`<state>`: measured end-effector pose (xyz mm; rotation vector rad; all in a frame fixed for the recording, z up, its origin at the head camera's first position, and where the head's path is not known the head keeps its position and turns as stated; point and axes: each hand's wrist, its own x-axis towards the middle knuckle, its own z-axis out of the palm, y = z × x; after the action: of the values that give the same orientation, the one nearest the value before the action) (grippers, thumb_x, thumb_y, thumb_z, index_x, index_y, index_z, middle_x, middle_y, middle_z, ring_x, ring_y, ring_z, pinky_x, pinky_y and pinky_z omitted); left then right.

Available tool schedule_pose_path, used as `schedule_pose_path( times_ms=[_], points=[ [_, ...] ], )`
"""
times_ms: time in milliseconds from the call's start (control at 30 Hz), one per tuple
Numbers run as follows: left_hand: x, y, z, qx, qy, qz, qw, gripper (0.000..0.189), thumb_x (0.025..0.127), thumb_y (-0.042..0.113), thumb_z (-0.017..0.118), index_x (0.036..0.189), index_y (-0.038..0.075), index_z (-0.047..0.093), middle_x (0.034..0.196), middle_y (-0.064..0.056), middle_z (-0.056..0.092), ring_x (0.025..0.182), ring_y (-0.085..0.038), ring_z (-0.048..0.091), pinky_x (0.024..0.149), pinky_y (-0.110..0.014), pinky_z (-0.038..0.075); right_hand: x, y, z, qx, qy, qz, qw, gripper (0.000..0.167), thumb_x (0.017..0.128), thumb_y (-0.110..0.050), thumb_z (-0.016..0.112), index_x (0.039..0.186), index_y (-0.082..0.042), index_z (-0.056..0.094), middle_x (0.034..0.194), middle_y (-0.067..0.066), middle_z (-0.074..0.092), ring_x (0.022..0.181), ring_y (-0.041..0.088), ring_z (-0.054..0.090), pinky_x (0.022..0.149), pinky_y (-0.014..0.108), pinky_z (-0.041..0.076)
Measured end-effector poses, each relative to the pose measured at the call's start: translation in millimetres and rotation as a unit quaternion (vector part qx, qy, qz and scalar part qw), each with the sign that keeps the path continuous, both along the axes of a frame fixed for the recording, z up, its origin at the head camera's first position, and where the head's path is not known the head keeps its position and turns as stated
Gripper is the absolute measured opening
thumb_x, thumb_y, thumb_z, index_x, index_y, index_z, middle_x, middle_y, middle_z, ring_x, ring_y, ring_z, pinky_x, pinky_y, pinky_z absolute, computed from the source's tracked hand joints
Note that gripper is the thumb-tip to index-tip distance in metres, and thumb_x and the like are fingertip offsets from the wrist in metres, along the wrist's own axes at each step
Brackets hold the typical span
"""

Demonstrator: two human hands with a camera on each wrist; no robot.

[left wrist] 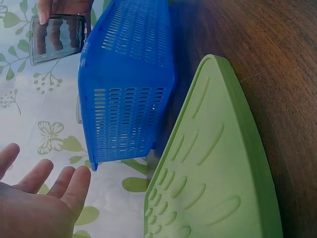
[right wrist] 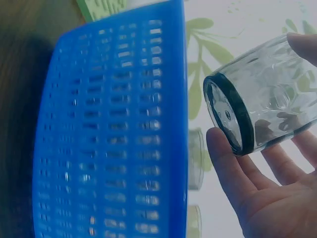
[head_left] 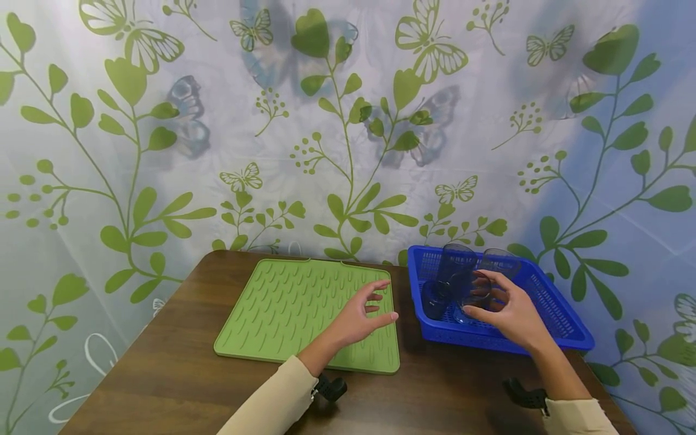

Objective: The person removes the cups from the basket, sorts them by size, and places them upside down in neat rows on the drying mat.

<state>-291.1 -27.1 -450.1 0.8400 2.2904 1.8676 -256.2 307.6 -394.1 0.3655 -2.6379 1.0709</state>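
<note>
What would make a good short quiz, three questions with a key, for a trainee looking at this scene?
1. True or false: the person's bare left hand is gripping something.
2. Which object does the person's bare right hand hold?
3. Fill in the blank: in the head view, the light-green, ridged rectangular mat lies to the ____ of the blue, perforated plastic basket.

Key:
1. False; its fingers hold nothing.
2. A transparent, round-based glass tumbler.
3. Left.
</note>
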Motion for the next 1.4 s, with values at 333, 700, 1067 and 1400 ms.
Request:
schedule_pose_path(
  times_ms=[333, 700, 1067, 1400],
  points=[
    [2.5, -2.5, 3.7, 0.005, -0.007, -0.005, 1.0000, 0.065, 0.096, 0.029, 0.073, 0.154, 0.028, 0.043, 0.155, -0.006, 0.047, 0.139, -0.031, 0.051, 0.115, -0.055, 0.042, -3.9, -21, -9.8, -0.022, 0.003, 0.027, 0.9994, 0.075, 0.086, -0.034, 0.085, 0.150, -0.015, 0.050, 0.134, 0.011, 0.063, 0.105, 0.004, 0.068, 0.086, 0.020, 0.056],
    [4.9, -3.5, 7.1, 0.004, -0.007, -0.012, 0.9999, 0.066, 0.096, 0.028, 0.074, 0.155, 0.029, 0.042, 0.155, -0.006, 0.047, 0.139, -0.033, 0.051, 0.114, -0.055, 0.043, -6.0, -50, -11.6, -0.042, 0.015, 0.057, 0.9974, 0.072, 0.084, -0.029, 0.088, 0.145, -0.011, 0.055, 0.132, 0.011, 0.068, 0.110, 0.022, 0.069, 0.090, 0.013, 0.052],
    [4.1, -4.3, 13.2, 0.009, -0.014, -0.012, 0.9998, 0.071, 0.092, 0.030, 0.078, 0.154, 0.026, 0.043, 0.153, -0.011, 0.048, 0.135, -0.036, 0.054, 0.112, -0.050, 0.048, -12.5, -71, -11.1, -0.028, 0.009, 0.079, 0.9964, 0.071, 0.082, -0.035, 0.089, 0.142, -0.013, 0.058, 0.136, 0.009, 0.067, 0.124, 0.033, 0.065, 0.099, 0.054, 0.055],
    [2.2, -4.7, 20.1, 0.005, -0.032, -0.017, 0.9993, 0.075, 0.090, 0.027, 0.080, 0.155, 0.026, 0.043, 0.152, -0.012, 0.047, 0.129, -0.033, 0.058, 0.107, -0.047, 0.052, -17.8, -88, -6.8, -0.018, 0.002, 0.118, 0.9928, 0.071, 0.079, -0.038, 0.090, 0.140, -0.018, 0.061, 0.136, 0.006, 0.067, 0.122, 0.029, 0.066, 0.099, 0.053, 0.055]
  ],
)
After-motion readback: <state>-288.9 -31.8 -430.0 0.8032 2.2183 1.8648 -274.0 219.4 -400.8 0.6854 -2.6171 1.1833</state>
